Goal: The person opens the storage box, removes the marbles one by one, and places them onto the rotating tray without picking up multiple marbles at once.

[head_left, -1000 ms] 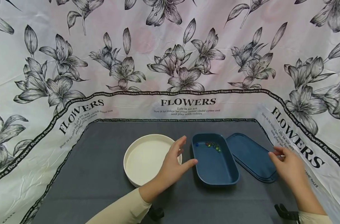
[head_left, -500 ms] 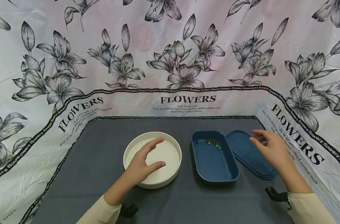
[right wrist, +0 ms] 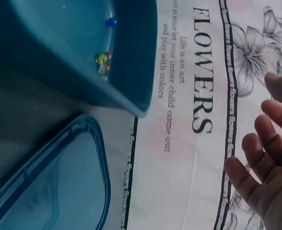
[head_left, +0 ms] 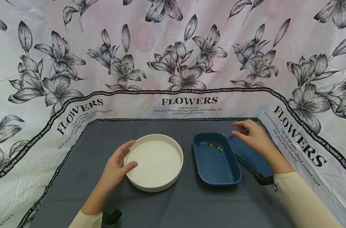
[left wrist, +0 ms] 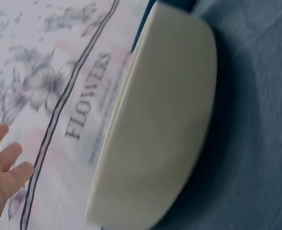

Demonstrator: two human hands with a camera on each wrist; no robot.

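Note:
My left hand (head_left: 116,167) is at the left rim of a round cream dish (head_left: 153,185), thumb overlapping the rim in the head view and fingers spread. The left wrist view has the dish's side wall (left wrist: 155,124) large, with the fingers away to its left. Over the far part of a blue lid (head_left: 251,155) hovers my right hand (head_left: 254,136), fingers loosely bent around nothing. Left of that lid stands a blue rectangular container (head_left: 218,171). Several small coloured marbles (head_left: 217,146) lie near its far end, one blue marble (head_left: 198,144) apart from them.
A dark grey cloth (head_left: 76,177) covers the tabletop beneath the dishes. Around it runs a white border (head_left: 133,106) printed with "FLOWERS", and lilies fill the fabric behind. Black wrist-camera mounts (head_left: 111,217) stick out under both wrists.
My left hand has moved left, from between dish and container, across the dish to its left rim. My right hand has moved left and away from me over the lid. The dishes stay put.

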